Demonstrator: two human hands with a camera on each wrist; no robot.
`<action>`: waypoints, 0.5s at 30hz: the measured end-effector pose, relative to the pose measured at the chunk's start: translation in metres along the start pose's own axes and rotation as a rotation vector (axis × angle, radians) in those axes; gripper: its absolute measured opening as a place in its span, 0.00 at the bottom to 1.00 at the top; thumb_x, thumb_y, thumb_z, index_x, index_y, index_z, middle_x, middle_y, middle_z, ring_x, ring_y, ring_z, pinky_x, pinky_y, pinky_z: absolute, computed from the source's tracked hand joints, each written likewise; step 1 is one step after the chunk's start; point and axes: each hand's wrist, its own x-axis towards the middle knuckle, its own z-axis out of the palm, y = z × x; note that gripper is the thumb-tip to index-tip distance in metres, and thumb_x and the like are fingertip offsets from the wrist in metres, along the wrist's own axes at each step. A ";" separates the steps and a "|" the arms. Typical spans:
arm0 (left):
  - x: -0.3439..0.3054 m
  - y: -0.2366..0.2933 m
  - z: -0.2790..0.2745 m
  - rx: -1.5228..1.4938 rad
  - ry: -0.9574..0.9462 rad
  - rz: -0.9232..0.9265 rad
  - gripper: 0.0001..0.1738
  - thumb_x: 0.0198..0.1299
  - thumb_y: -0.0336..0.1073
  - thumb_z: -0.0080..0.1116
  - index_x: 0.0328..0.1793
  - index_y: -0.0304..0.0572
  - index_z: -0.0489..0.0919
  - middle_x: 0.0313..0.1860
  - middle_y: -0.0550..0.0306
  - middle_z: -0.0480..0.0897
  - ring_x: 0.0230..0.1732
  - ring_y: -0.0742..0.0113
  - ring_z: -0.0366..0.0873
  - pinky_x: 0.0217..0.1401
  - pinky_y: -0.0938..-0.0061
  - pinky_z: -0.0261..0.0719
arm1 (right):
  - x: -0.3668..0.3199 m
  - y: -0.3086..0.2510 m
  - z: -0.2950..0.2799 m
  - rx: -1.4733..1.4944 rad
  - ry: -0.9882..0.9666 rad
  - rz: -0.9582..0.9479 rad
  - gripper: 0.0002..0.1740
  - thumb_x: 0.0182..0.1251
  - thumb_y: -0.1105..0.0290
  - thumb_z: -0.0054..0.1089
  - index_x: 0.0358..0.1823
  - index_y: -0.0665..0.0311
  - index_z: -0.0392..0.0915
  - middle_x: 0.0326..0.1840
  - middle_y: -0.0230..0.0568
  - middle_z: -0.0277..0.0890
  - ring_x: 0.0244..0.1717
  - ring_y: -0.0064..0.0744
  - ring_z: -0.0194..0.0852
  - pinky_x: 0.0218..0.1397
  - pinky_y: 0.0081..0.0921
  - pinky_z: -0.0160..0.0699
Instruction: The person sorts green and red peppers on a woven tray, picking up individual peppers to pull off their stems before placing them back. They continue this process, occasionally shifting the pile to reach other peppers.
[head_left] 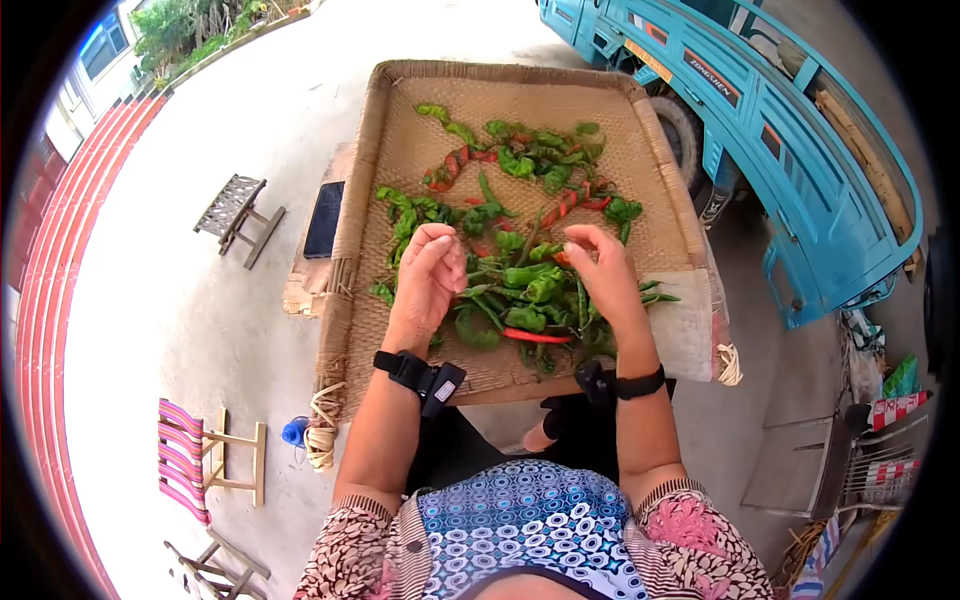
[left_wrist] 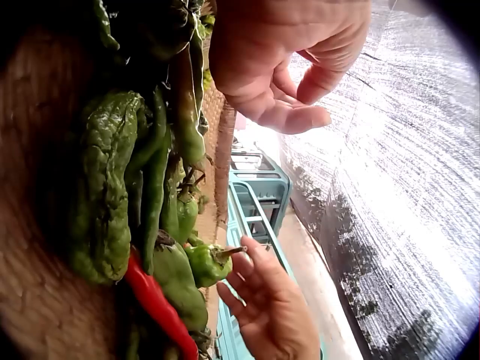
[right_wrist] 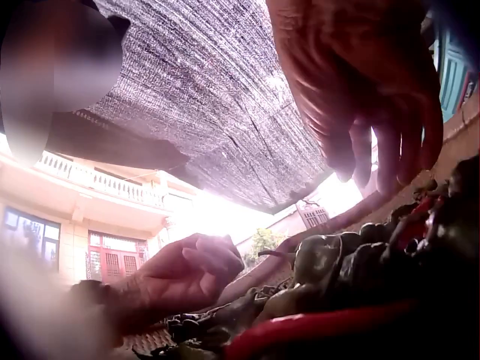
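Note:
My left hand (head_left: 430, 275) is raised over the left part of the pepper heap, its fingers loosely curled. In the left wrist view nothing shows between the left hand's thumb and fingers (left_wrist: 289, 120). On the right, my right hand (head_left: 605, 275) hovers over the heap with fingers bent and apart. A green pepper (right_wrist: 315, 259) with its stem sticking out lies below the right hand in the right wrist view. Green peppers (head_left: 535, 285) and a few red ones, among them a long red pepper (head_left: 537, 336), lie heaped on a woven tray (head_left: 660, 225).
A raised woven rim (head_left: 345, 230) runs round the tray. Behind and right stands a blue cargo tricycle (head_left: 740, 120). Small stools, one with a striped seat (head_left: 182, 460), stand on the concrete at left. A dark flat object (head_left: 324, 220) lies beside the tray.

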 end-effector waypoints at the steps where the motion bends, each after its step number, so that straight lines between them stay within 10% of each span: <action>1: 0.000 -0.001 0.000 0.017 -0.006 0.008 0.04 0.68 0.30 0.50 0.47 0.43 0.73 0.31 0.61 0.73 0.27 0.74 0.70 0.24 0.80 0.69 | -0.011 0.006 0.002 -0.129 0.057 -0.014 0.19 0.64 0.63 0.62 0.54 0.64 0.78 0.46 0.43 0.81 0.50 0.42 0.76 0.55 0.38 0.73; 8: 0.006 -0.006 0.006 0.186 -0.120 -0.010 0.05 0.69 0.29 0.48 0.48 0.40 0.73 0.35 0.57 0.78 0.33 0.70 0.78 0.34 0.77 0.79 | -0.040 0.039 0.004 -0.325 0.052 -0.183 0.16 0.67 0.60 0.58 0.51 0.62 0.79 0.46 0.46 0.82 0.51 0.49 0.76 0.57 0.43 0.71; 15: 0.006 -0.002 0.037 0.484 -0.174 -0.162 0.06 0.70 0.31 0.49 0.49 0.40 0.74 0.36 0.60 0.79 0.34 0.73 0.80 0.38 0.78 0.82 | -0.006 0.040 -0.027 -0.179 -0.243 0.214 0.24 0.72 0.50 0.49 0.39 0.63 0.84 0.33 0.48 0.83 0.41 0.48 0.81 0.46 0.40 0.76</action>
